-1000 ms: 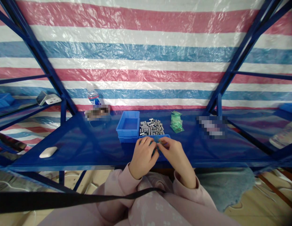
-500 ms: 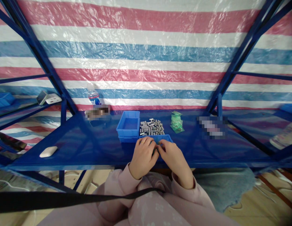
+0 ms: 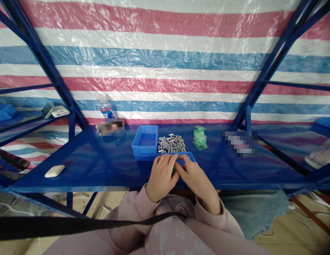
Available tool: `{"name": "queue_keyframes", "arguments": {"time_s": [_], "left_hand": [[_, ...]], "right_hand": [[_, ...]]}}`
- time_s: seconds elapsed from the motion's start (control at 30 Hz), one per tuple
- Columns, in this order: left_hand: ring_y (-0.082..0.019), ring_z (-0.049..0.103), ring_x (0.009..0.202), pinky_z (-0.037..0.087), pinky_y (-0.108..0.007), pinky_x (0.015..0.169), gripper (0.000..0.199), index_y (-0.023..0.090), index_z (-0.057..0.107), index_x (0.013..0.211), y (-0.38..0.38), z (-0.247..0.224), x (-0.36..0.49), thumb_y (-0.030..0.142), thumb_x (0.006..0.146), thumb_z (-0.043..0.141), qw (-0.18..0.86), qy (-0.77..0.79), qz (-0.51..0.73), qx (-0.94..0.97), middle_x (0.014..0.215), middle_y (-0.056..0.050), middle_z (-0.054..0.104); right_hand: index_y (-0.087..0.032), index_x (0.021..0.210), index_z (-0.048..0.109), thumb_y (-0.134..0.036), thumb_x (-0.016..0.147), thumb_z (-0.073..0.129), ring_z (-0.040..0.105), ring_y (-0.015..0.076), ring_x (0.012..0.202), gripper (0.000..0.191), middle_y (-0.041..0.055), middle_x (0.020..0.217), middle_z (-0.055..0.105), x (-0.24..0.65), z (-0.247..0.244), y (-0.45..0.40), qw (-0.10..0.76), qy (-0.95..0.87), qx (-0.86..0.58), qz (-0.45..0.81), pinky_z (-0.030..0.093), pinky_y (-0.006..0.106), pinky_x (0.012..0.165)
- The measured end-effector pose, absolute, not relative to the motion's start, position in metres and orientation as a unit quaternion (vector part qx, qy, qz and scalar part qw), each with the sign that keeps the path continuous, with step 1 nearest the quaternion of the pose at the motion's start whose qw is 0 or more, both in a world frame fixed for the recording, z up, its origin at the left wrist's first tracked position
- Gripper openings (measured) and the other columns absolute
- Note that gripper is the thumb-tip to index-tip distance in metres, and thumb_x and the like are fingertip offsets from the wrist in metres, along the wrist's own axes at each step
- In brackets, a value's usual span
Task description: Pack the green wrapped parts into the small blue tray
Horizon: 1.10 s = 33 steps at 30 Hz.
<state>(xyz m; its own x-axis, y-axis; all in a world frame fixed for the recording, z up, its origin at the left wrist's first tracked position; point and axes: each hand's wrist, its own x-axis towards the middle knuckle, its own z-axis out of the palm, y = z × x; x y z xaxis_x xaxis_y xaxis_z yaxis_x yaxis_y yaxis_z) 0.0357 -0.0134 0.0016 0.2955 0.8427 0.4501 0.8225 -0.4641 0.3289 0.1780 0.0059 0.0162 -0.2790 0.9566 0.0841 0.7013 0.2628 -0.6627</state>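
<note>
Head camera shows our left hand curled around a green piece; our right hand bends its fingers beside it, whether gripping we cannot tell. Beyond both hands: blue tray, then metal cylinders.

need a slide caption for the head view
Left hand holds a green piece beside the right hand over a blue tray, metal cylinders piled beyond, green boards at right.
</note>
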Motion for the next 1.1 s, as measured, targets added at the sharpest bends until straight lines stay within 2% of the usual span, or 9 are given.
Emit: {"name": "queue_keyframes", "arguments": {"time_s": [0.13, 0.33, 0.6, 0.83, 1.1], "left_hand": [[-0.024, 0.047, 0.118, 0.034, -0.041, 0.099, 0.044, 0.025, 0.043, 0.131, -0.014, 0.004, 0.036, 0.031, 0.088, 0.052, 0.022, 0.514, 0.279, 0.811, 0.129, -0.005, 0.054], [-0.024, 0.044, 0.122, 0.034, -0.042, 0.099, 0.04, 0.024, 0.048, 0.125, -0.013, 0.003, 0.035, 0.036, 0.087, 0.054, 0.013, 0.512, 0.273, 0.815, 0.144, -0.004, 0.042], [-0.024, 0.046, 0.118, 0.035, -0.043, 0.097, 0.02, 0.022, 0.056, 0.105, -0.013, 0.003, 0.036, 0.032, 0.088, 0.053, 0.001, 0.507, 0.273, 0.817, 0.133, -0.003, 0.053], [-0.023, 0.048, 0.115, 0.036, -0.042, 0.095, 0.014, 0.022, 0.055, 0.1, -0.014, 0.003, 0.037, 0.03, 0.089, 0.052, -0.005, 0.511, 0.274, 0.815, 0.126, -0.003, 0.056], [-0.022, 0.049, 0.113, 0.036, -0.042, 0.094, 0.01, 0.022, 0.055, 0.097, -0.013, 0.003, 0.038, 0.027, 0.089, 0.051, -0.003, 0.511, 0.281, 0.812, 0.121, -0.002, 0.059]], "right_hand": [[-0.021, 0.102, 0.047, -0.035, 0.092, 0.041, 0.064, 0.0207, 0.063, 0.019, 0.0036, 0.071, 0.065, 0.178, 0.017, 0.006, 0.252, -0.754, -0.535, 0.288, 0.04, 0.026, 0.057], [-0.021, 0.088, 0.044, -0.031, 0.092, 0.039, 0.064, 0.0203, 0.069, 0.011, 0.0049, 0.076, 0.064, 0.18, 0.017, 0.006, 0.254, -0.77, -0.516, 0.275, 0.04, 0.027, 0.061], [-0.021, 0.076, 0.047, -0.027, 0.092, 0.039, 0.058, 0.0166, 0.064, 0.019, 0.0021, 0.072, 0.062, 0.184, 0.018, 0.007, 0.237, -0.811, -0.473, 0.25, 0.04, 0.026, 0.06], [-0.018, 0.084, 0.06, -0.027, 0.093, 0.041, 0.063, 0.0185, 0.078, 0.023, 0.0051, 0.084, 0.069, 0.189, 0.022, 0.008, 0.253, -0.818, -0.424, 0.294, 0.045, 0.027, 0.069], [-0.018, 0.081, 0.061, -0.026, 0.093, 0.042, 0.063, 0.017, 0.074, 0.024, 0.0029, 0.08, 0.068, 0.193, 0.027, 0.008, 0.249, -0.818, -0.418, 0.307, 0.047, 0.027, 0.068]]}}
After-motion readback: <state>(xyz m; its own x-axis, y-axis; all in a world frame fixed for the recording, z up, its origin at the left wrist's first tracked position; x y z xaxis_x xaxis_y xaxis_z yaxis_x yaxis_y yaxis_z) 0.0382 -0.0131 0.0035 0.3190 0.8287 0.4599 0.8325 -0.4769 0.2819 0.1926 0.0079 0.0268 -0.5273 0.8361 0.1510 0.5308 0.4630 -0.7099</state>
